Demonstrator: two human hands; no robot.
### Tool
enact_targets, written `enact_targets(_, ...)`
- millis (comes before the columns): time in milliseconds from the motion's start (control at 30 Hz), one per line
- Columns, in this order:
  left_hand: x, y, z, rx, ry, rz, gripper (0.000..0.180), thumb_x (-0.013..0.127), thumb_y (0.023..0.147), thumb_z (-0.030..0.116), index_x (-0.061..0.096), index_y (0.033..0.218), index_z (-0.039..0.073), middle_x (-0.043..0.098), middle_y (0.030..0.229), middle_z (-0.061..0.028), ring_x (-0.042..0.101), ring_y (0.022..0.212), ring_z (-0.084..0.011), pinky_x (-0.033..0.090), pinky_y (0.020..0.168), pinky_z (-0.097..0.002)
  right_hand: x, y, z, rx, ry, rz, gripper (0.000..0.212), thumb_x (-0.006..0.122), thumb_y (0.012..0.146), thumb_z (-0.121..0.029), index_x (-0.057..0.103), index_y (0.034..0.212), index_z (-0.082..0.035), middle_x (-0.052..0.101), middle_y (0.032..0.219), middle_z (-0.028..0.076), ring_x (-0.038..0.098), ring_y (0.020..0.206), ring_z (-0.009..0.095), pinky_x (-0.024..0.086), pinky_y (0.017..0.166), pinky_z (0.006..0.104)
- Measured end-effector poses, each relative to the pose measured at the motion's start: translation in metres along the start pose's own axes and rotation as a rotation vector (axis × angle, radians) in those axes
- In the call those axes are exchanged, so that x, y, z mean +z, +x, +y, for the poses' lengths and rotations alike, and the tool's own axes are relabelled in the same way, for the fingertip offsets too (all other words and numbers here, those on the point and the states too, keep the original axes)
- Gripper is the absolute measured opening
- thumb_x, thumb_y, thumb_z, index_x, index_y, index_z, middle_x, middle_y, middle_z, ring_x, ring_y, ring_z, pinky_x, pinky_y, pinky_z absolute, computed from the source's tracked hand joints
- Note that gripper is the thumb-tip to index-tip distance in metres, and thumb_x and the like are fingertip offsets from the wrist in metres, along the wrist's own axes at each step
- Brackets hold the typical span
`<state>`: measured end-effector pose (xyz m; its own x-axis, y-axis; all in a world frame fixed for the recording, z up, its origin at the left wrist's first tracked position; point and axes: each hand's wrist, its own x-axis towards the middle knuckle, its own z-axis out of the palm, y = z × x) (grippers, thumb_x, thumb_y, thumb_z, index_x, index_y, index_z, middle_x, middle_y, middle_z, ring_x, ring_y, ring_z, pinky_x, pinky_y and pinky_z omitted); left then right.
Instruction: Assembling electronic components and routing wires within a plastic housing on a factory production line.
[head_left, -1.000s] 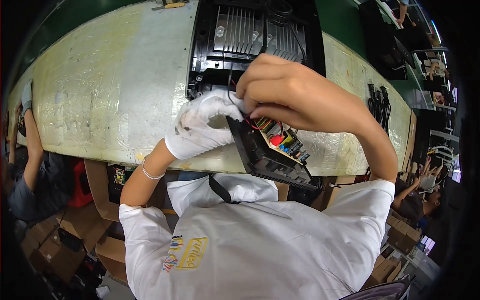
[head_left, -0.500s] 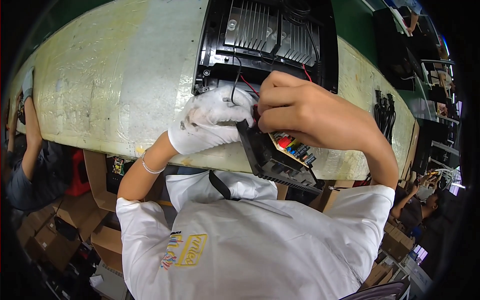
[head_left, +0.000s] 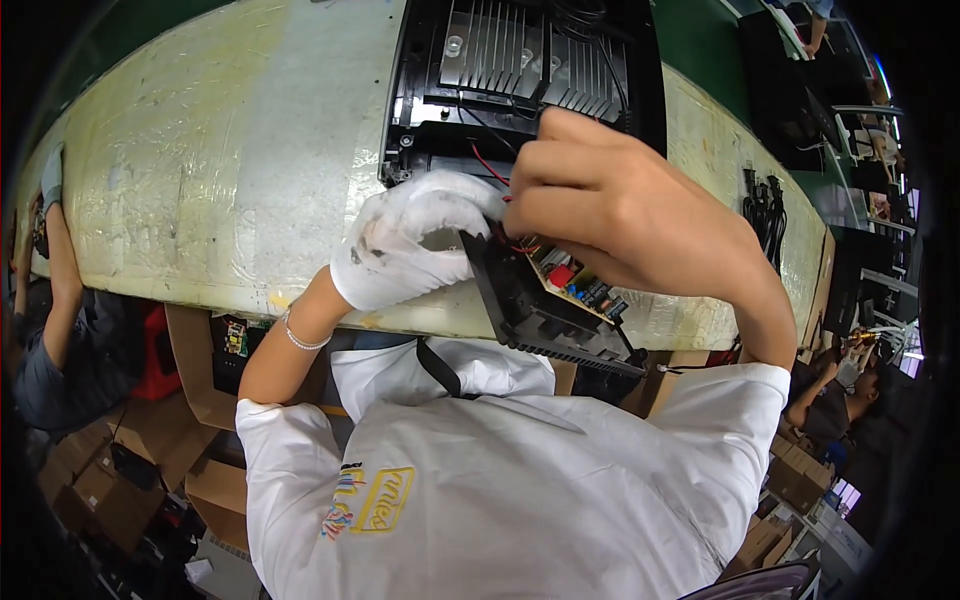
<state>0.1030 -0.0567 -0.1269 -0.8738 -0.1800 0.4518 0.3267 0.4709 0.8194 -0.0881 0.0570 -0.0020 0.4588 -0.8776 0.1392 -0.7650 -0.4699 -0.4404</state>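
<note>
My left hand point(head_left: 410, 245), in a white glove, grips the upper left edge of a black power unit point(head_left: 545, 315) tilted up off the bench edge. Its circuit board point(head_left: 575, 285) with coloured parts faces up and right. My bare right hand point(head_left: 610, 205) is closed over the board's top, fingers pinched at the red and black wires point(head_left: 490, 165) that run to a large black housing point(head_left: 520, 75) with a ribbed metal heat sink lying on the bench behind.
The pale wrapped bench top point(head_left: 200, 170) stretches left. A bundle of black cables point(head_left: 765, 210) lies at the right. Another person point(head_left: 50, 330) sits at the far left below the bench. Cardboard boxes point(head_left: 190, 370) stand under the bench edge.
Both hands and the tilted unit stay together; the view has shifted slightly so the black housing sits lower. My right fingers have closed tighter over the wires.
</note>
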Motion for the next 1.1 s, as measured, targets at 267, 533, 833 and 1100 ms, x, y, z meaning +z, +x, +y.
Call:
enact_targets(267,0.000,-0.001,-0.001,0.068,0.072,-0.005,0.024,0.077,0.072,0.010,0.063,0.091,0.007,0.064,0.111,-0.0109,0.062,0.100,-0.0287,0.053,0.084,-0.0362,-0.002,0.006,-0.012,0.194,-0.064,-0.186,0.019,0.067,0.062,0.006,0.068,0.080,0.000,0.058,0.083,0.007,0.051,0.082,0.028,0.048,0.070,0.0373)
enact_targets(533,0.003,-0.004,-0.005,0.113,0.102,-0.019,0.026,0.076,0.070,0.005,0.063,0.093,0.005,0.063,0.109,-0.0120,0.062,0.099,-0.0281,0.052,0.085,-0.0348,0.023,0.006,-0.004,0.519,0.017,-0.137,0.005,0.061,0.073,0.004,0.065,0.072,0.003,0.062,0.075,0.015,0.059,0.085,0.034,0.049,0.078,0.0421)
enact_targets(833,0.008,-0.002,-0.004,0.145,0.034,0.078,0.042,0.078,0.067,0.004,0.061,0.105,0.005,0.062,0.102,-0.0116,0.062,0.101,-0.0306,0.051,0.091,-0.0414,0.010,-0.069,-0.053,0.166,-0.139,0.266,0.058,0.081,0.066,-0.050,0.053,0.084,-0.003,0.051,0.097,0.015,0.050,0.082,0.031,0.042,0.069,0.0388)
enact_targets(1100,-0.019,0.029,0.079,0.334,0.682,0.274,0.041,0.083,0.067,0.028,0.063,0.090,0.001,0.059,0.110,-0.0115,0.059,0.103,-0.0321,0.049,0.085,-0.0416,-0.035,-0.103,-0.072,0.324,-0.254,0.249,0.037,0.081,0.075,-0.027,0.053,0.072,-0.002,0.054,0.108,0.018,0.053,0.089,0.031,0.044,0.072,0.0384)
